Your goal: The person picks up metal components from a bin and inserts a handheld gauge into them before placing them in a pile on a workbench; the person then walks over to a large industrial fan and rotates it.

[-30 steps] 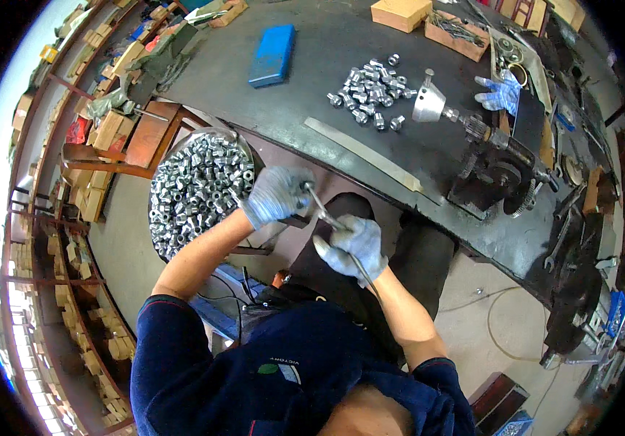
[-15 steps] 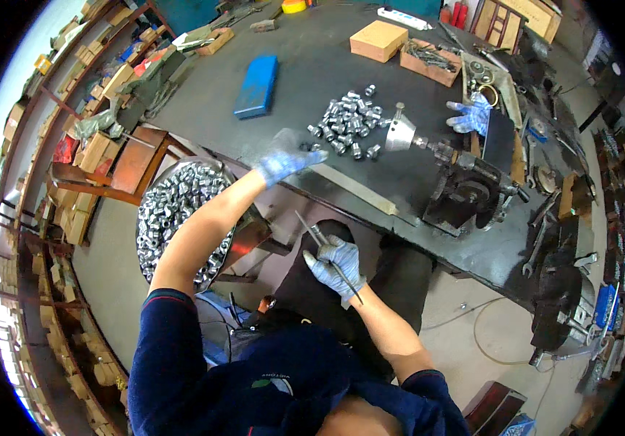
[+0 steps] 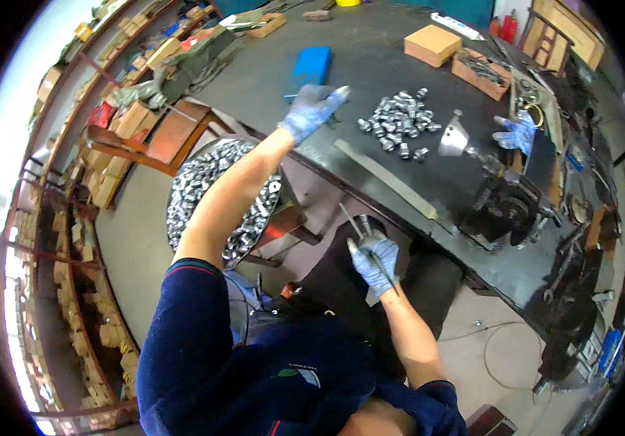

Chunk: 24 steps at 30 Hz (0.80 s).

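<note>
My left hand [image 3: 311, 115], in a blue and grey glove, is over the table beside a flat blue box [image 3: 311, 67]. It is open, its fingers blurred but apart, with nothing visible in them. Above my lap, my gloved right hand [image 3: 376, 263] is closed around a slim metal rod [image 3: 348, 216]. A small metal cylinder [image 3: 364, 224] shows at its fingertips; how it meets the rod is hard to make out. A pile of shiny metal fittings [image 3: 399, 120] lies on the table, right of my left hand.
A flat metal bar [image 3: 385, 178] lies along the table's near edge. A vise-like fixture [image 3: 505, 207] with a metal cone [image 3: 454, 138] stands to its right. A blue-and-white glove [image 3: 516, 132] lies behind it. Left of my knees is a round tub [image 3: 170, 211] full of fittings.
My left hand has moved away from the pile, toward the blue box. Fittings near its fingers no longer show there. My right hand still holds the rod. The view has turned left.
</note>
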### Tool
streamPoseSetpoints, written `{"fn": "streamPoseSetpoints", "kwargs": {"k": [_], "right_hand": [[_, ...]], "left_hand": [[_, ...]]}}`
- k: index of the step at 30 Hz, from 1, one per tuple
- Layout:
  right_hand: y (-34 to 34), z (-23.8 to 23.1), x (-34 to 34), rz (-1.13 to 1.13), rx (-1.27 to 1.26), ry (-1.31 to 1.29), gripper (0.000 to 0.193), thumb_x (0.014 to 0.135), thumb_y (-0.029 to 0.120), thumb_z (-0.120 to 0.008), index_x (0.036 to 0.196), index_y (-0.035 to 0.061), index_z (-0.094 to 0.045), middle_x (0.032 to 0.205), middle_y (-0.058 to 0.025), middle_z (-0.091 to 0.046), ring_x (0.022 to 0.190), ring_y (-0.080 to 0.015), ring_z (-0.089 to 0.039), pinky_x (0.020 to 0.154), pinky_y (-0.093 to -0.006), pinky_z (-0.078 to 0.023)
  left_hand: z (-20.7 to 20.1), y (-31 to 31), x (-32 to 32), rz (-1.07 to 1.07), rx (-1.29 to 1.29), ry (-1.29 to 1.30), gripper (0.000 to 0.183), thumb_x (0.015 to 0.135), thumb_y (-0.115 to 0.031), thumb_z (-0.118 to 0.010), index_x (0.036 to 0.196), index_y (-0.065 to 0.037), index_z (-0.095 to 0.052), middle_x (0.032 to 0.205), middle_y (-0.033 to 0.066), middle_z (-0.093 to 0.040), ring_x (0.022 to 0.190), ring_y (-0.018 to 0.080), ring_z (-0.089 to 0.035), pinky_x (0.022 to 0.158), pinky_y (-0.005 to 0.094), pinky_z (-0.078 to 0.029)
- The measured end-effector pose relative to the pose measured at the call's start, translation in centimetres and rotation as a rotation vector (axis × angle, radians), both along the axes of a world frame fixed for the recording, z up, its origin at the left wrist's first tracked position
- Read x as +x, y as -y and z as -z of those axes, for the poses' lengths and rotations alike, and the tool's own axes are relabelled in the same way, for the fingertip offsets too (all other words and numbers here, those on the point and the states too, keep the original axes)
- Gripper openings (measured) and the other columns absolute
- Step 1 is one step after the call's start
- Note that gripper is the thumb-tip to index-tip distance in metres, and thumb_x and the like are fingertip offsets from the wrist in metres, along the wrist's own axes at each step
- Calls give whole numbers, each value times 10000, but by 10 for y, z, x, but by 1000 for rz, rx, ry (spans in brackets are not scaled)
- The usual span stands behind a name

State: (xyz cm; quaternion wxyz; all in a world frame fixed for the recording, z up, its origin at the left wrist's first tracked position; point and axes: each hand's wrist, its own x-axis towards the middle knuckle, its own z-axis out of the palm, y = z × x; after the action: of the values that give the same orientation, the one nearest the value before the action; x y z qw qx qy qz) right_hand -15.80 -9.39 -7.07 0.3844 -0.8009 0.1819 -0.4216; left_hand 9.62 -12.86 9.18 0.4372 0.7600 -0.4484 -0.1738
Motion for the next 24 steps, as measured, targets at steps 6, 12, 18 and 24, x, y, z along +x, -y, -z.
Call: {"fn": "streamPoseSetpoints", "kwargs": {"k": [6,12,18,24], "right_hand": [[-7,-4,2,-82,64,-26,213,633,129,-738,548,54,-558,543,-124,-531,490,-272,-519,487,-321,-432],[-18,-8,8,-151,218,23,232,622,61,-739,532,50,-526,535,-103,-522,468,-235,-509,493,-296,-416],[-13,2,7,-106,75,-48,252,618,75,-742,524,52,-510,518,-104,-512,471,-254,-505,505,-304,-425],[-13,2,3,-139,140,-92,216,647,99,-734,548,40,-551,527,-108,-515,496,-235,-509,512,-309,-430]], "left_hand": [[19,-160,73,-108,260,125,211,818,-164,-574,923,6,-643,690,50,-604,615,96,-557,579,264,-472],[79,-239,128,-91,434,493,265,758,-164,-575,1000,-75,-636,933,129,-650,836,256,-634,760,339,-492],[65,-179,65,-24,794,949,356,719,-166,-554,1071,-122,-590,958,144,-639,905,297,-622,746,422,-493],[58,-165,60,65,938,1012,311,713,-145,-566,1013,-70,-595,949,154,-637,888,301,-628,731,412,-502]]}}
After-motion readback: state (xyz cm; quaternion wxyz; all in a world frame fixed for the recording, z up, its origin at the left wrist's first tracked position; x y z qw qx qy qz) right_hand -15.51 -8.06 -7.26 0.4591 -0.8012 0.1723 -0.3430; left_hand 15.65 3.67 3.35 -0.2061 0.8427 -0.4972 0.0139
